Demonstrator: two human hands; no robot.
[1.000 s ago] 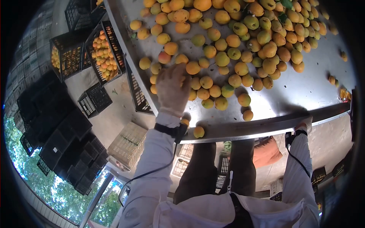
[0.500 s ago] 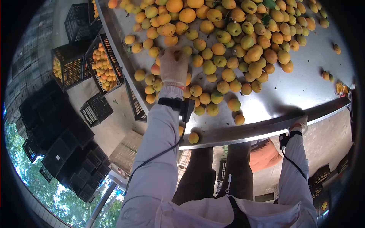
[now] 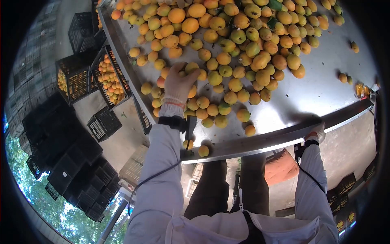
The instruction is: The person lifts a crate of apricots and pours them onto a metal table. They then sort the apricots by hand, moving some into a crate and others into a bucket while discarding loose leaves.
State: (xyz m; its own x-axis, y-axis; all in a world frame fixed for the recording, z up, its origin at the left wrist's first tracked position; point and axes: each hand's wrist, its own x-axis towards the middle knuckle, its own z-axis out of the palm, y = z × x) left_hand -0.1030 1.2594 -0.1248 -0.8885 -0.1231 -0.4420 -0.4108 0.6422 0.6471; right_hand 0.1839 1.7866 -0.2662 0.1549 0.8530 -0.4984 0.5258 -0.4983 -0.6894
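Observation:
Yellow, orange and greenish apricots point(image 3: 260, 61) lie spread in a loose heap on a metal sorting table point(image 3: 280, 110). My left hand point(image 3: 178, 85), in a pale glove, is among the fruit near the table's left side. Its fingers and thumb are curled around an apricot point(image 3: 182, 74), which they partly cover. Other apricots touch or lie close to this hand. My right hand point(image 3: 319, 131), also gloved, is at the table's front rim point(image 3: 264, 137) and closed over it; its fingertips are partly lost in shadow.
Another person's gloved hand point(image 3: 178, 2) shows at the top edge. Left of the table stand black crates, one filled with orange apricots point(image 3: 110, 79), and a smaller crate point(image 3: 104, 123). Stacked black crates point(image 3: 65, 142) are farther left. An orange-red sack point(image 3: 281, 167) lies beneath the table's front.
My left hand has turned and its thumb and fingers now show around an apricot. My right hand stays at the rim. Another person's hand has appeared at the top; the view has shifted slightly.

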